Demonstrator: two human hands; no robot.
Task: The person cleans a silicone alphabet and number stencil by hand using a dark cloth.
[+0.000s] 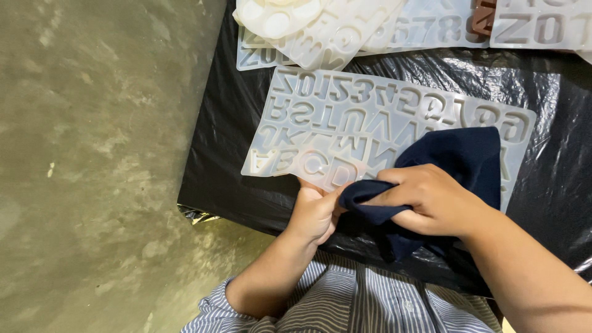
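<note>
- The right hand [431, 200] is gripping a bunched dark blue cloth [456, 163], pressing it onto the mould.
- The left hand [316, 213] is pinching the near edge of the clear letter mould [345, 123].
- The mould is lying on black plastic sheet [555, 135], with more moulds [345, 28] piled beyond it.

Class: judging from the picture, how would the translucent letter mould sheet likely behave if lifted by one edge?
The mould sheet probably flexes: its near edge seems to lift at the left hand. It looks thin, so likely light. Its glossy surface may be slippery.
</note>
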